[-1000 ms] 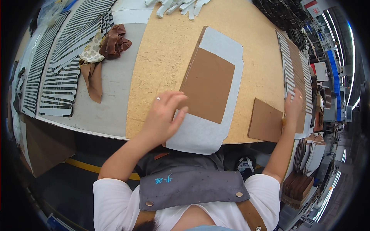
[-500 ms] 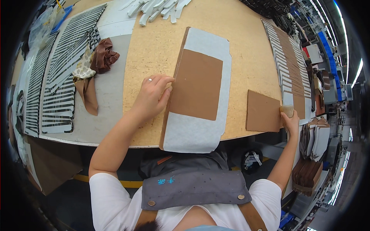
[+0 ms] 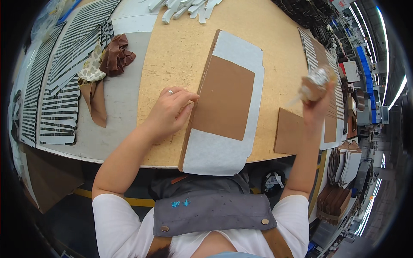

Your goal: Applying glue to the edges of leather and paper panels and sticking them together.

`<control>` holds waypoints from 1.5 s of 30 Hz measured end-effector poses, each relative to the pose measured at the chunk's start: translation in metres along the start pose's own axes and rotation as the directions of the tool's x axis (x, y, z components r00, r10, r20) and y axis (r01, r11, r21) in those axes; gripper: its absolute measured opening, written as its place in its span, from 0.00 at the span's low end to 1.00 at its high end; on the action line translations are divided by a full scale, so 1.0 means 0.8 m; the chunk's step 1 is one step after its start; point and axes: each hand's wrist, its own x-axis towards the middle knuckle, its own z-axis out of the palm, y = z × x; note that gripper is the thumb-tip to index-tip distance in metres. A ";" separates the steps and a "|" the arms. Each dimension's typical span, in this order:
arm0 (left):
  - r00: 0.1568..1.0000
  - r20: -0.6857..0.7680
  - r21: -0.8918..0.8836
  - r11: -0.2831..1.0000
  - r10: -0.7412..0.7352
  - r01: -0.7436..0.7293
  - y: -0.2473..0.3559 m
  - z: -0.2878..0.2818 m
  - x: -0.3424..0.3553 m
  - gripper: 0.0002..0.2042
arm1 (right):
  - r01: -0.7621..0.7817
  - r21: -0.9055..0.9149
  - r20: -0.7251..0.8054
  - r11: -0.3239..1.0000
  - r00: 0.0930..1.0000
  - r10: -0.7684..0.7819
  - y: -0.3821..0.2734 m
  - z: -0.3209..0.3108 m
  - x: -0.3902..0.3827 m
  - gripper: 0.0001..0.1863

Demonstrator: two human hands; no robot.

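A long panel of white backing sheet (image 3: 213, 155) with a tan rectangle (image 3: 221, 99) and a brown left edge lies on the beige work board (image 3: 167, 56). My left hand (image 3: 174, 112) rests at that edge, thumb and fingers curled together; whether they hold anything is hidden. My right hand (image 3: 318, 99) is raised at the right, closed on a blurred tool (image 3: 318, 81) wrapped in crinkled silvery and brown material, with a pale tip pointing down-left. Under the right forearm lies a square brown piece (image 3: 288, 131), partly hidden.
Striped strips (image 3: 58, 124) and crumpled brown scraps (image 3: 116, 56) lie left. White strips (image 3: 176, 10) and a dark bundle (image 3: 301, 13) sit at the back. More striped and brown strips (image 3: 330, 131) are right, above stacked pieces (image 3: 333, 202) beside the table.
My right hand has lifted the tool from the right edge and moved it up and leftward from half a second ago. My left hand stays at the panel's edge.
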 end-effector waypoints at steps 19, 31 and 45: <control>0.982 0.083 0.015 0.985 0.170 -0.172 -0.004 0.013 0.001 0.13 | 0.163 -0.196 0.357 0.967 0.930 -0.084 0.107 0.166 0.037 0.27; 0.984 0.083 0.017 0.986 0.161 -0.163 -0.004 0.013 0.002 0.14 | 0.262 -0.208 0.329 0.942 0.926 -0.186 0.116 0.171 0.040 0.26; 0.982 0.085 0.003 0.985 0.170 -0.171 -0.004 0.014 0.003 0.14 | 0.249 -0.164 0.364 0.955 0.915 -0.176 0.118 0.162 0.037 0.25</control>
